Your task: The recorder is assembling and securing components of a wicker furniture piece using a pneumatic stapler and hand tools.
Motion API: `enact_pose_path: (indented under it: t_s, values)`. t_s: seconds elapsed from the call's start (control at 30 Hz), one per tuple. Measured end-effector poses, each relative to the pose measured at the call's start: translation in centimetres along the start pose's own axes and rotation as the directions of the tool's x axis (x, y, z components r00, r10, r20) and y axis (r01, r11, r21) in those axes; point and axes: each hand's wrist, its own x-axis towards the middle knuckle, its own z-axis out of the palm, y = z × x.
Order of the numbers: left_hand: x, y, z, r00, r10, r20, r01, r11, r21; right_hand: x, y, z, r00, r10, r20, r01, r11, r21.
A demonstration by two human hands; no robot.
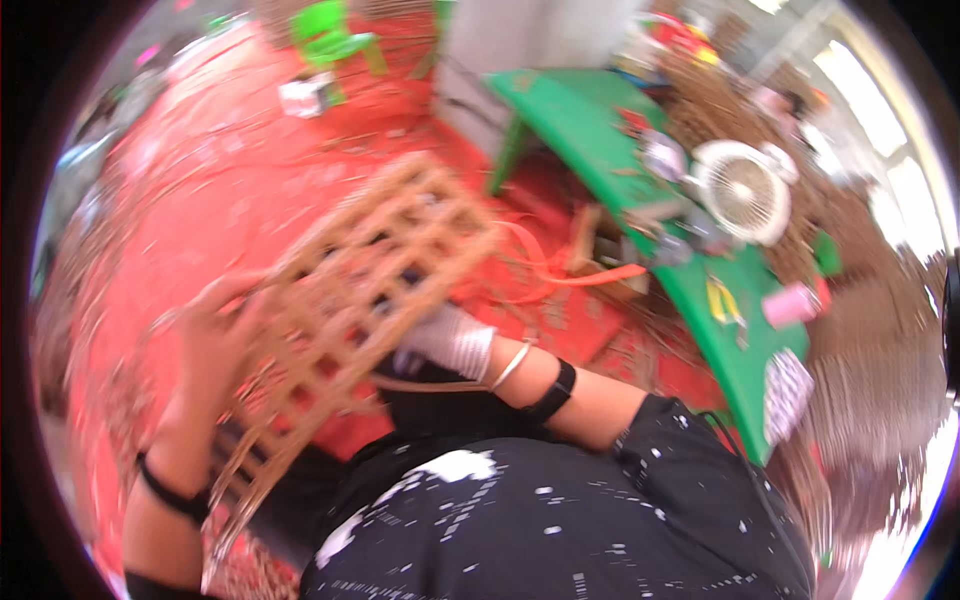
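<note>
A long, open-weave wicker basket of tan strips in a square lattice lies tilted in front of my body, its far end to the upper right. My left hand, bare and smeared by motion, grips its left long edge. At the near right edge is my right hand in a white knitted glove, closed on the basket's side; its fingertips are partly hidden behind the lattice. Loose strands trail from the basket's lower end beside my left forearm.
To the right stands a green table bearing a white fan, yellow-handled pliers and a pink roll. An orange strap curves beneath its edge. Strand scraps litter the red floor; a green chair stands far off.
</note>
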Motion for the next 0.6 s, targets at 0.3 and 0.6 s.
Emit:
enact_pose_path:
  t_s: [0.3, 0.6]
  values:
    - [0.9, -0.7, -1.1, 0.998, 0.062, 0.020, -0.065, 0.981, 0.181, -15.1, 2.1, -20.4, 0.635, 0.284, -0.718, 0.109, 0.888, 0.447]
    - [0.1, -1.0, -1.5, 0.999, 0.027, -0.040, -0.016, 0.969, 0.248, -18.3, 9.8, -38.6, 0.315, 0.378, -0.871, 0.659, 0.573, 0.487]
